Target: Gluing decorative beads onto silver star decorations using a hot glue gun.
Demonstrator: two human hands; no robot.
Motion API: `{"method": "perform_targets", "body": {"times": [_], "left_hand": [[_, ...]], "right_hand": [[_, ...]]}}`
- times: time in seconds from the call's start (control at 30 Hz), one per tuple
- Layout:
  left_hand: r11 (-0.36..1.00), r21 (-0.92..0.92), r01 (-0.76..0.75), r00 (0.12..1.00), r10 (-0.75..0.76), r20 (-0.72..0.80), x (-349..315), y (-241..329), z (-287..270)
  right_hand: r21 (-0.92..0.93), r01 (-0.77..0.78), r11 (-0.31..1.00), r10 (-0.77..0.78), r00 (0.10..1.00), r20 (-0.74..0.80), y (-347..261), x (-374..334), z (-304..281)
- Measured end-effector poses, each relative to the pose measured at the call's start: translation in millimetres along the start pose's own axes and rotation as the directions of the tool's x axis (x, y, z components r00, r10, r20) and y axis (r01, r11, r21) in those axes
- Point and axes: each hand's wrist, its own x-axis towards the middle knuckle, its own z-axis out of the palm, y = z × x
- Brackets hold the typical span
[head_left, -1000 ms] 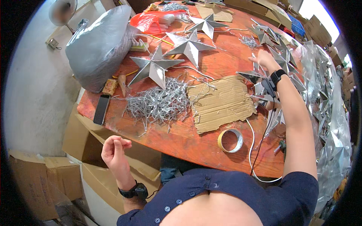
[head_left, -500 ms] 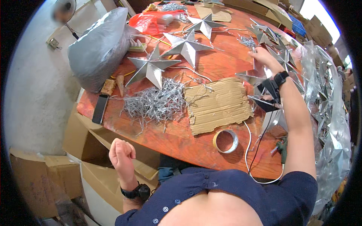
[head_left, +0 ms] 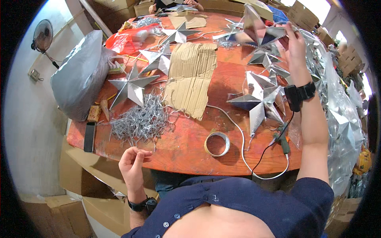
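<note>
My right hand (head_left: pixel 294 45) is raised at the right of the table, its fingers closed on a point of a shiny silver star (head_left: pixel 257 25). That star hangs over other silver stars, among them one with a beaded string (head_left: pixel 262 103) nearer me. My left hand (head_left: pixel 133 166) is at the table's front edge with curled fingers and thumb close together; nothing shows in them. Just beyond it lies a tangled heap of silver tinsel cord (head_left: pixel 141 119). A corrugated cardboard piece (head_left: pixel 190 75) lies mid-table, overlapping a silver star (head_left: pixel 156 59); another star (head_left: pixel 131 87) stands left.
A tape roll (head_left: pixel 226 144) stands near the front edge, and a green glue gun (head_left: pixel 284 142) with a white cable lies to its right. A phone (head_left: pixel 89 137) and a grey bag (head_left: pixel 81 75) are left. A co-worker's hands (head_left: pixel 191 3) show at the far end.
My right hand has lifted a silver star from the right side. The cardboard has shifted away from me and turned. My left hand's fingers have loosened slightly. The view has also shifted.
</note>
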Motion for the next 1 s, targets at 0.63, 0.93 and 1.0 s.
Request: {"method": "perform_targets", "body": {"times": [0.63,0.93,1.0], "left_hand": [[0.996,-0.036,-0.082,0.997,0.082,0.013,-16,-6,5],[0.993,-0.113,-0.020,0.997,0.028,0.071,-56,-7,17],[0.993,-0.114,0.003,0.999,0.002,0.047,-67,-11,17]], "right_hand": [[0.551,-0.517,0.655,0.372,0.855,0.361,-25,-116,-52],[0.483,-0.076,0.872,0.007,0.990,0.143,7,-284,-2],[0.537,-0.139,0.832,0.049,0.983,0.179,15,-309,-14]]}}
